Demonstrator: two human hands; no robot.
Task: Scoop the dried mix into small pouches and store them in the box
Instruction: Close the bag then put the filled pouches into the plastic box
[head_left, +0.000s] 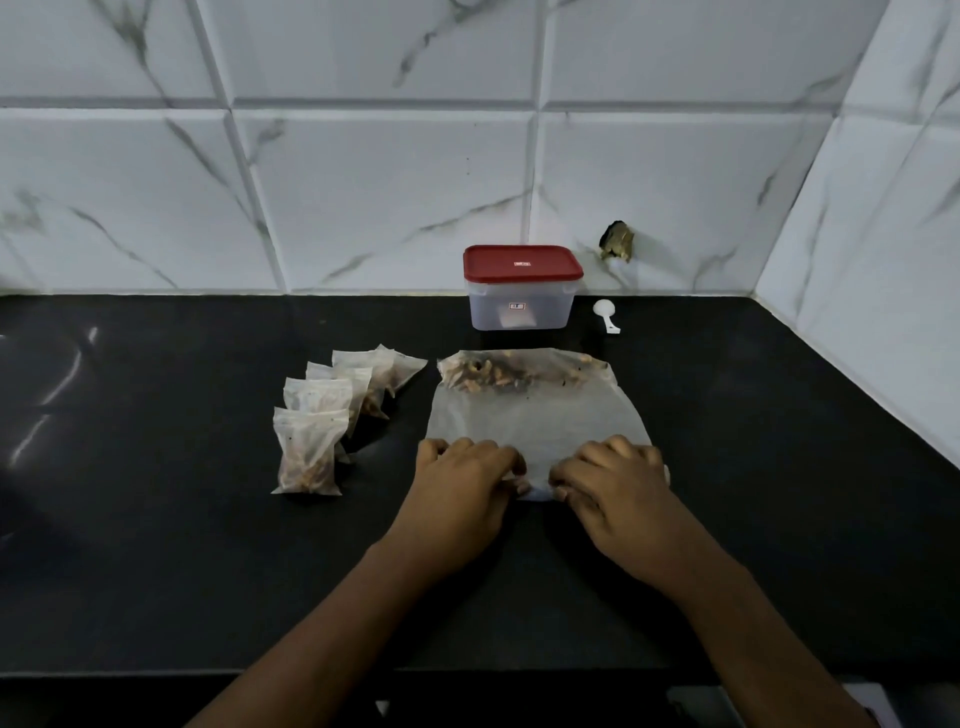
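Note:
A large clear plastic bag (535, 415) lies flat on the black counter, with brown dried mix (498, 375) gathered at its far end. My left hand (467, 483) and my right hand (618, 483) both press and pinch the bag's near edge, fingers curled on it. Several small filled pouches (322, 415) lie in a row to the left of the bag. Behind the bag stands a clear box (522, 306) with its red lid (522, 262) on. A white scoop (606, 314) lies to the right of the box.
The black counter (156, 467) runs to a white marble-tiled wall (363, 182) at the back and right. A hole in the wall (617, 240) shows above the scoop. The counter's front edge lies under my forearms.

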